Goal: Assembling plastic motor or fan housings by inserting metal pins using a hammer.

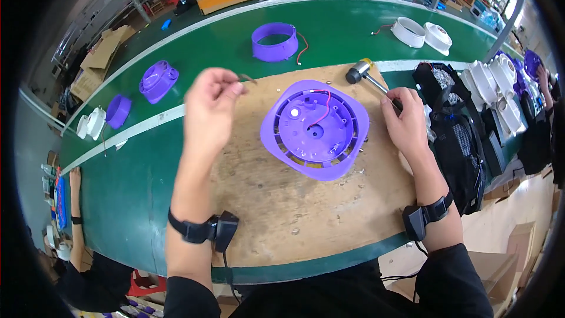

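A purple plastic housing (300, 141) with a round recessed middle lies on the wooden board (265, 212) in front of me. A red and black wire (327, 106) loops inside it. To its left, my left hand (209, 109) is raised with thumb and fingers pinched on a small thin dark piece (247, 78), too small to name. My right hand (407, 121) is closed round the dark handle of a small hammer (376, 82) on the right. The hammer's head rests at the board's far right corner.
On the green belt beyond stand a purple ring (274, 50) with a wire, white rings (408, 32) and more purple housings (158, 81). A black bag (456, 135) and stacked white parts (500, 82) sit at the right. Co-workers' arms show at both sides.
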Demonstrator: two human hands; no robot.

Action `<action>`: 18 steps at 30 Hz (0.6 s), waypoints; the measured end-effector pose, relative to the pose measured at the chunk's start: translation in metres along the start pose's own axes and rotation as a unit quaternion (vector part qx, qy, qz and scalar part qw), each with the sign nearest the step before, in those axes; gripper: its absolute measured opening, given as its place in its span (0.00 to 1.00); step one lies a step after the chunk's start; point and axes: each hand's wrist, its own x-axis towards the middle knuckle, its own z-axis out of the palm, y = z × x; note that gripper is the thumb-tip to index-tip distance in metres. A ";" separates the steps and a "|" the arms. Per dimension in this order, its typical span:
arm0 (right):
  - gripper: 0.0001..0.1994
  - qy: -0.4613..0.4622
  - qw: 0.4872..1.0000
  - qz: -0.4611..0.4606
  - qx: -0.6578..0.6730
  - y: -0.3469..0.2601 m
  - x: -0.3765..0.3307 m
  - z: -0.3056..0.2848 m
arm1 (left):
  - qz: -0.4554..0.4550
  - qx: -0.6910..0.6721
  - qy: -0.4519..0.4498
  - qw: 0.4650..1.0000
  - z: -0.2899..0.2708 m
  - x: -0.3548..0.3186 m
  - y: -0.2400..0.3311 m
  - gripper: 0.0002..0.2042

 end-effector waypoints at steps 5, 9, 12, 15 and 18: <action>0.10 0.021 1.000 0.002 -0.016 0.002 -0.002 0.001 | 0.114 -0.275 -0.009 0.955 0.010 -0.024 0.073 0.04; 0.10 0.022 1.000 -0.008 -0.012 0.003 -0.003 0.002 | 0.144 -0.308 -0.068 0.938 0.030 -0.035 0.078 0.06; 0.11 0.020 1.000 -0.012 0.001 0.000 -0.001 0.000 | 0.078 -0.302 -0.076 0.947 0.044 -0.041 0.070 0.06; 0.11 0.020 1.000 -0.002 0.004 0.004 -0.001 0.000 | 0.048 -0.260 -0.084 0.961 0.052 -0.043 0.063 0.07; 0.10 0.010 1.000 0.005 -0.010 0.004 -0.002 0.000 | 0.028 -0.244 -0.081 0.966 0.058 -0.044 0.061 0.07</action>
